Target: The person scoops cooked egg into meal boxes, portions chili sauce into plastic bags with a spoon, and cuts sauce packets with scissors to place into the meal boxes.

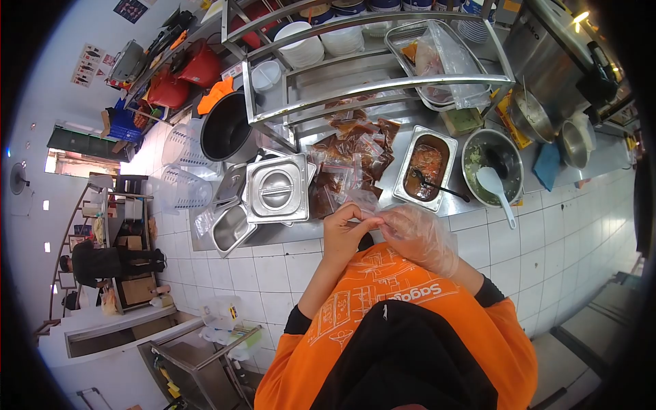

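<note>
My left hand (pixel 344 229) is bare, its thumb and fingers pinched at the top edge of a small clear plastic bag (pixel 364 199). Close beside it, my right hand (pixel 413 236) wears a loose clear plastic glove and pinches the same edge. Both hands are in front of my chest at the counter's near edge. Just beyond them lies a pile of clear bags filled with brown sauce (pixel 348 154). Right of the pile stands a steel container (pixel 427 164) of reddish-brown food with a black-handled ladle in it.
A steel bowl (pixel 490 167) with a white scoop stands at the right. Lidded steel containers (pixel 277 190) and a black pot (pixel 229 128) are at the left. A metal rack (pixel 383 87) rises behind the pile. Another person (pixel 113 263) stands far left by shelves.
</note>
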